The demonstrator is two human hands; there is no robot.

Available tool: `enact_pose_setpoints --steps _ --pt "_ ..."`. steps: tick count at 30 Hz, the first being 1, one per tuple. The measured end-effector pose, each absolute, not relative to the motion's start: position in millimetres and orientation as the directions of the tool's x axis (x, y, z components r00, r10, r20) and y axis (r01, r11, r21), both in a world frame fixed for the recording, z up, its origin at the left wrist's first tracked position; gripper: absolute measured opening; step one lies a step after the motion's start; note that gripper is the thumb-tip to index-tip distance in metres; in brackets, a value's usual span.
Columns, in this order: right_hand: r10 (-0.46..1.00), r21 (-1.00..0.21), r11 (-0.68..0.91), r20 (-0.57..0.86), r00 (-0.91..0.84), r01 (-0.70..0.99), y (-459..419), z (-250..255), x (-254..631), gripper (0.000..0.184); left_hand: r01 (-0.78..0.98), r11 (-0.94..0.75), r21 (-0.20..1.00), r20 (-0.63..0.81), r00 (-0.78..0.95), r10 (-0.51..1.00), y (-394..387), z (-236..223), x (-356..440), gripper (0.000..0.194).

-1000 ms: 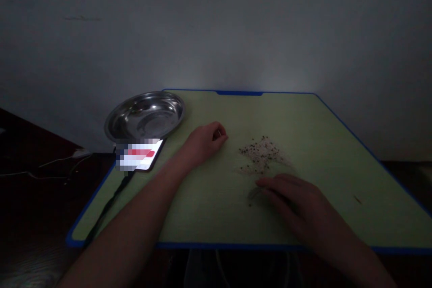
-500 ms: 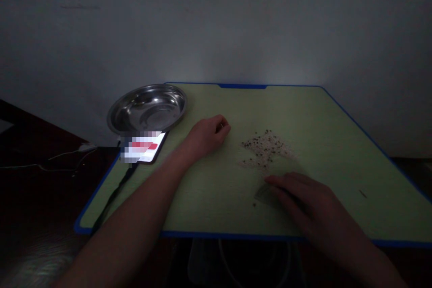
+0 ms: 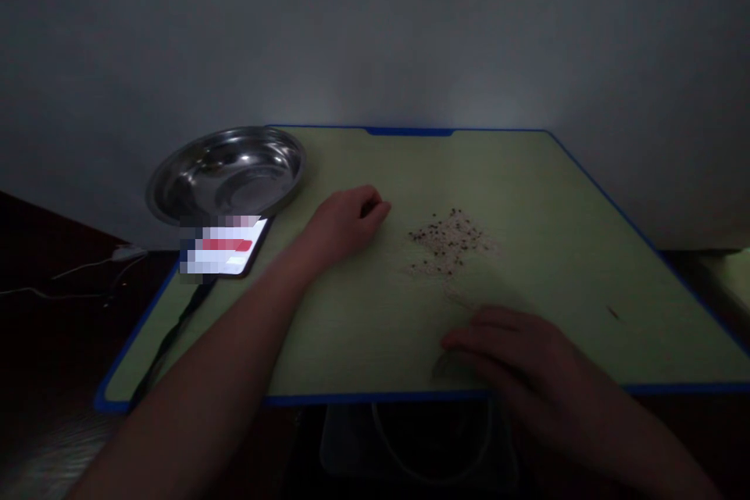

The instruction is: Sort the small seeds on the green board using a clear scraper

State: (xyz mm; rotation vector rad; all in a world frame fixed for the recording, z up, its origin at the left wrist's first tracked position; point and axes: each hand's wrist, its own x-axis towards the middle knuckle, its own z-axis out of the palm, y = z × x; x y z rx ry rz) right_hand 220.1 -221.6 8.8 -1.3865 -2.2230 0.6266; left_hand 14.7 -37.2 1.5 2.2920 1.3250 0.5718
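A loose pile of small pale grains mixed with dark beans (image 3: 448,241) lies on the light green tabletop (image 3: 498,172). My left hand (image 3: 350,220) rests on the table to the left of the pile, its fingers curled in; whatever is inside the curl is hidden. Nearer the front edge, my right hand (image 3: 521,348) is low over the table with thumb and fingertips drawn together. Anything between those fingertips is too dark and blurred to make out. A few pale grains trail from the pile toward that hand.
A shiny steel basin (image 3: 234,172) stands at the back left. By it lies a lit phone (image 3: 237,254) with a dark strap (image 3: 176,332). A small dark sliver (image 3: 612,313) is at the right. Below the front edge is a translucent container (image 3: 345,445); a wall rises behind.
My right hand has drawn back from the pile toward the front edge. A dark speck near its fingertips no longer shows. My left hand stays curled; the whole view has shifted slightly.
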Motion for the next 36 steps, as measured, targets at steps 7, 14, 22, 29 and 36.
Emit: enact_pose_setpoints --steps 7,14,22,29,36 --pt "0.963 -0.488 0.225 0.244 -0.115 0.844 -184.4 9.9 250.0 0.024 0.694 -0.452 0.560 0.133 0.463 0.876 -35.7 0.9 13.2 0.020" --pt "0.954 -0.430 0.277 0.233 -0.190 0.860 -168.5 8.4 244.5 0.027 0.681 -0.465 0.566 0.143 0.475 0.868 -35.6 -1.3 12.4 0.019" --pt "0.930 -0.429 0.329 0.299 -0.211 0.841 -178.4 16.2 238.8 0.023 0.685 -0.452 0.571 0.130 0.468 0.874 -35.9 -0.2 12.6 0.010" --pt "0.921 -0.508 0.390 0.213 -0.327 0.768 -200.2 21.0 215.3 0.022 0.675 -0.474 0.566 0.161 0.473 0.866 -36.3 -2.4 13.4 0.009" --pt "0.929 -0.567 0.363 0.153 -0.338 0.739 -211.0 8.1 207.8 0.024 0.654 -0.502 0.565 0.202 0.481 0.853 -36.5 -6.0 13.5 0.008"
